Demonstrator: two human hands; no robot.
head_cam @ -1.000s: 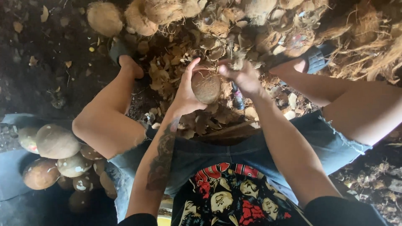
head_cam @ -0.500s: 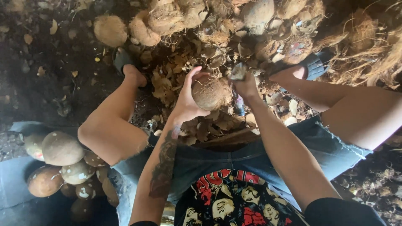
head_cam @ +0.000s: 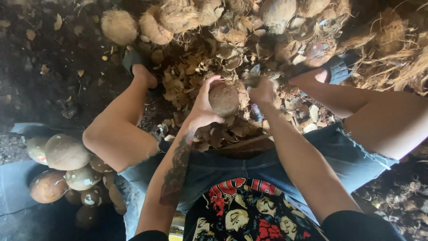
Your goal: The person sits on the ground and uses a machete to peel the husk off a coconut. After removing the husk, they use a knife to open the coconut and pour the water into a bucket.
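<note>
Single head view, steep downward, close over lap, feet, husk-littered ground (head_cam: 53,76).

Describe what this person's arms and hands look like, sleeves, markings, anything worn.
Both arms are bare up to short black sleeves at the bottom edge. The left forearm carries a dark tattoo running most of its length. The left hand and right hand wear no gloves; no watch or rings are visible.

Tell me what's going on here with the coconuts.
A seated person holds a round brown husked coconut in the left hand, between the knees. The right hand grips a small metal blade at the coconut's upper side. Brown shell chips and husk scraps cover the ground beneath. A pile of smooth peeled coconuts sits beside the person's left leg, and rough fibrous unpeeled coconuts lie further ahead.
</note>
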